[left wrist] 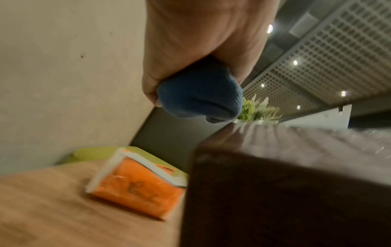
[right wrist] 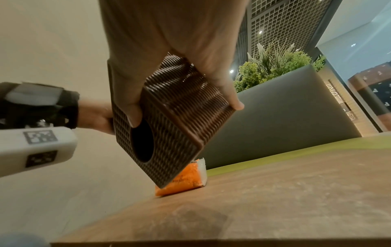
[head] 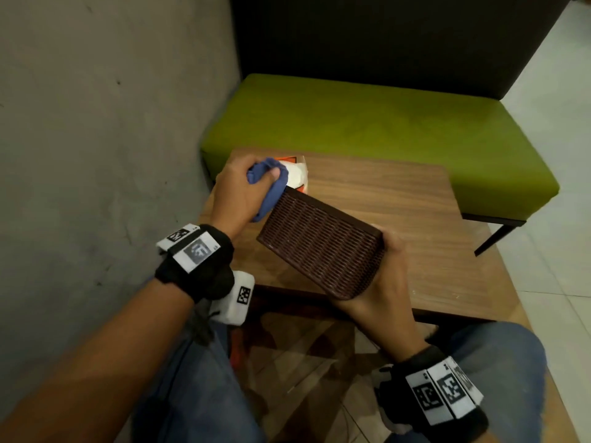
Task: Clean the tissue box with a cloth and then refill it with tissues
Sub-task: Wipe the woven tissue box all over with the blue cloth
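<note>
A dark brown woven tissue box point(head: 319, 247) is held tilted above the wooden table point(head: 399, 199). My right hand point(head: 380, 282) grips its near end, thumb and fingers wrapped over the edges point(right wrist: 230, 98). The box's oval opening point(right wrist: 142, 142) faces down toward the table in the right wrist view. My left hand point(head: 246, 187) grips a bunched blue cloth point(head: 271, 183) against the box's far left edge point(left wrist: 275, 167); the cloth point(left wrist: 201, 98) bulges from the fist. An orange and white tissue pack point(head: 297, 174) lies on the table behind the box point(left wrist: 137, 185), also visible under the box point(right wrist: 184, 180).
A green cushioned bench point(head: 383, 129) with a dark backrest stands behind the table. A grey wall point(head: 96, 123) runs close on the left. My knees in jeans point(head: 499, 356) are under the table's near edge. A planter with greenery point(right wrist: 275, 66) sits behind the backrest.
</note>
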`<state>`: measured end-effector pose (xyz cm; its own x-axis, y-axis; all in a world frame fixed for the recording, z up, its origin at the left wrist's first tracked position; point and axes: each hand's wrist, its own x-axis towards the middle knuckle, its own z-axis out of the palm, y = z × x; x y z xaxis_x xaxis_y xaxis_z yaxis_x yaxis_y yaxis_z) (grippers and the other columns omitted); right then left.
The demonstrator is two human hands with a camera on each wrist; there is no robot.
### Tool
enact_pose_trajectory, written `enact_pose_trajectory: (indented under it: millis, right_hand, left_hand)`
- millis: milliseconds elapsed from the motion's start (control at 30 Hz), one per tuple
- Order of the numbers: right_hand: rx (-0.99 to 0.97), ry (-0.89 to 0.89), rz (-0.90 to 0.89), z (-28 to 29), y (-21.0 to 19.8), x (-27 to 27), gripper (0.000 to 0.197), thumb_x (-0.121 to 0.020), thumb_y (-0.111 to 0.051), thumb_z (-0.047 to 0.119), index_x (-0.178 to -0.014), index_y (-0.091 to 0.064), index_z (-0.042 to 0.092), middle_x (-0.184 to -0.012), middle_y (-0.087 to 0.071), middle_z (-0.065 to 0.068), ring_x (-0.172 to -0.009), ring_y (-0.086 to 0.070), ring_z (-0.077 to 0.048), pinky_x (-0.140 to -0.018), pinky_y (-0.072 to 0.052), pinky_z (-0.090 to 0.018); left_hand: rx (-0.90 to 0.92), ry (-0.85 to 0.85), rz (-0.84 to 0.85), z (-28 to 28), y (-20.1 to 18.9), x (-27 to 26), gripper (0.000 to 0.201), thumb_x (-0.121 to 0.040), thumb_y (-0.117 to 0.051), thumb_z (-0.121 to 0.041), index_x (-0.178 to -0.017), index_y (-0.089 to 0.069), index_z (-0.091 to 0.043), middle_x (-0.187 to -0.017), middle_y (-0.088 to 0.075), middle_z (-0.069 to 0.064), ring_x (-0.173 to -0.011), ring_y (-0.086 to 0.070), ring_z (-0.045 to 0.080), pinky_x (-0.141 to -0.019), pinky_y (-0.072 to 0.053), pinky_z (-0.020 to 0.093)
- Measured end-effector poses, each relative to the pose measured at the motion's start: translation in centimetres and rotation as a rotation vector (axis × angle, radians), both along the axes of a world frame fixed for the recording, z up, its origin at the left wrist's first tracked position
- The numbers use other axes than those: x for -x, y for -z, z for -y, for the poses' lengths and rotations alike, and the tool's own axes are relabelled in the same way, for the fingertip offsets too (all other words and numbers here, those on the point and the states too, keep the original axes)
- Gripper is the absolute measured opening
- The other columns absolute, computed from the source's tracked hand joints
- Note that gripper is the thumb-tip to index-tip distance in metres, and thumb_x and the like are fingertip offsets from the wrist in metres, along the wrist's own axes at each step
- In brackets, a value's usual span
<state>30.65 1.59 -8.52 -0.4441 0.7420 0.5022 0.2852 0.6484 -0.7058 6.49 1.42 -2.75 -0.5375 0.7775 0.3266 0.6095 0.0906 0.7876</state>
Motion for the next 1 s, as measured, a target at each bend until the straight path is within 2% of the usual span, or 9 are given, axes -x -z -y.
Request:
enact_pose_trajectory:
  millis: [133, 267, 433, 600, 667, 767, 867, 933, 1000]
  right_hand:
    - [0.009, 0.028, -0.036, -0.4, 0.2, 0.9, 0.090, -0.065, -0.081, 0.049, -0.132, -0.034, 0.011, -0.128, -0.040, 0.004, -0.118, -0.047, -0.021, -0.101, -0.042, -0.040]
    - [-0.017, 0.046, -0.053, -0.2, -0.5, 1.0, 0.096, -0.064, -0.083, 0.047, -0.135, -0.034, 0.005, -0.130, -0.041, -0.001, -0.118, -0.047, -0.021, -0.099, -0.043, -0.042]
    - [0.135, 0.106, -0.013, 0.3, 0.1, 0.0, 0.099, -0.056, -0.091, 0.028, -0.136, -0.032, 0.022, -0.127, -0.037, 0.018, -0.116, -0.035, 0.010, -0.095, -0.035, -0.004]
    - [0.083, 0.010, -0.003, 0.1, -0.1, 0.0, 0.097, -0.063, -0.078, 0.059, -0.135, -0.034, 0.011, -0.128, -0.044, -0.003, -0.118, -0.047, -0.021, -0.101, -0.040, -0.030]
    - [0.111, -0.003, -0.020, -0.2, 0.1, 0.4, 0.098, -0.064, -0.077, 0.063, -0.136, -0.035, 0.011, -0.130, -0.044, -0.003, -0.119, -0.047, -0.024, -0.101, -0.042, -0.036]
    - [0.090, 0.030, -0.013, -0.5, 0.5, 0.7, 0.101, -0.061, -0.081, 0.052, -0.139, -0.028, 0.016, -0.133, -0.041, -0.003, -0.121, -0.046, -0.024, -0.103, -0.040, -0.035]
    - [0.168, 0.041, -0.046, -0.8, 0.7, 0.5, 0.099, -0.058, -0.083, 0.044, -0.137, -0.025, 0.032, -0.136, -0.042, -0.003, -0.123, -0.049, -0.024, -0.100, -0.047, -0.047]
    - [0.165, 0.000, -0.048, -0.7, 0.8, 0.3, 0.100, -0.058, -0.084, 0.045, -0.138, -0.025, 0.032, -0.134, -0.042, -0.005, -0.123, -0.049, -0.026, -0.101, -0.045, -0.045]
    - [0.129, -0.018, -0.045, -0.5, 0.7, 0.3, 0.100, -0.058, -0.086, 0.044, -0.137, -0.027, 0.029, -0.131, -0.042, -0.003, -0.122, -0.047, -0.022, -0.103, -0.043, -0.036]
  left_hand:
    - [-0.177, 0.190, -0.088, 1.6, -1.8, -5.6, 0.016, -0.086, -0.063, -0.026, -0.089, -0.062, -0.010, -0.088, -0.062, 0.004, -0.086, -0.056, 0.014, -0.078, -0.043, 0.024]
    - [-0.185, 0.366, -0.303, 2.7, -1.6, -9.2, 0.021, -0.085, -0.061, -0.031, -0.093, -0.065, -0.012, -0.091, -0.060, 0.003, -0.088, -0.053, 0.022, -0.078, -0.042, 0.032]
    - [-0.155, 0.096, -0.149, 0.3, 0.6, -3.7, 0.016, -0.089, -0.060, -0.027, -0.095, -0.063, -0.012, -0.096, -0.061, 0.008, -0.092, -0.058, 0.023, -0.077, -0.045, 0.034]
    - [-0.196, -0.076, 0.144, 0.4, 0.4, -1.9, 0.009, -0.093, -0.057, -0.028, -0.092, -0.057, -0.019, -0.082, -0.058, -0.003, -0.079, -0.058, 0.011, -0.070, -0.044, 0.026]
    - [-0.276, 0.067, 0.065, 1.4, -0.9, -5.0, 0.006, -0.090, -0.062, -0.026, -0.091, -0.060, -0.020, -0.084, -0.059, -0.007, -0.082, -0.058, 0.006, -0.074, -0.044, 0.020]
    - [-0.234, 0.325, -0.284, 3.5, -0.6, -9.5, 0.015, -0.083, -0.068, -0.026, -0.094, -0.066, -0.016, -0.094, -0.061, 0.002, -0.089, -0.056, 0.021, -0.079, -0.046, 0.035]
    - [-0.247, 0.487, -0.514, 5.0, 1.3, -9.9, 0.023, -0.080, -0.069, -0.026, -0.102, -0.063, -0.020, -0.103, -0.057, 0.003, -0.090, -0.053, 0.026, -0.074, -0.045, 0.042]
    - [-0.220, 0.524, -0.479, 4.5, 1.6, -8.9, 0.022, -0.081, -0.067, -0.025, -0.103, -0.064, -0.018, -0.102, -0.059, 0.004, -0.091, -0.053, 0.026, -0.075, -0.045, 0.043]
    - [-0.152, 0.370, -0.352, 2.5, 0.8, -7.9, 0.019, -0.083, -0.065, -0.026, -0.098, -0.066, -0.014, -0.097, -0.061, 0.006, -0.090, -0.054, 0.027, -0.077, -0.044, 0.045]
